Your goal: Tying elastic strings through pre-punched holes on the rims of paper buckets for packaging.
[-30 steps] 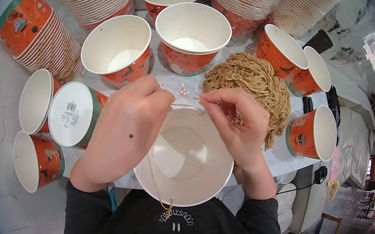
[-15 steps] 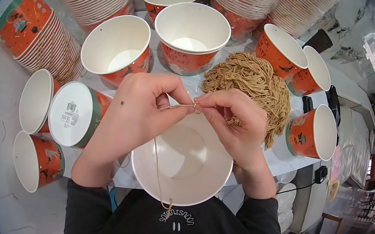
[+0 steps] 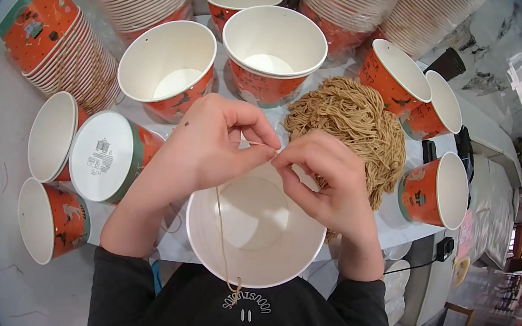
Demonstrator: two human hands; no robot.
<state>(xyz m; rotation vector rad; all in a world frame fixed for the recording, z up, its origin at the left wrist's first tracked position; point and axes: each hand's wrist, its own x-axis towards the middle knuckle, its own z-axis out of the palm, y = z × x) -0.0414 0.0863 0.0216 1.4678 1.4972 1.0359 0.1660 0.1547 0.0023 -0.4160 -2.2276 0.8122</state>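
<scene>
Hands (image 3: 275,158) pinching string (image 3: 223,227) over cup (image 3: 274,264)

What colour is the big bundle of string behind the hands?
Tan bundle of string, best in the head view.

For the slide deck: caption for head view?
Both hands pinch tan string over a white paper bucket.

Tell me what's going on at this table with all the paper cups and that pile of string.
A person holds a white paper bucket against their chest, open end up. Both hands meet over its far rim: the left hand and right hand pinch a thin tan string between their fingers, and it runs down across the bucket's inside to a loose end near the lower rim. A tangled heap of the same string lies just beyond, ringed by orange paper buckets, some upright, some on their sides.
</scene>
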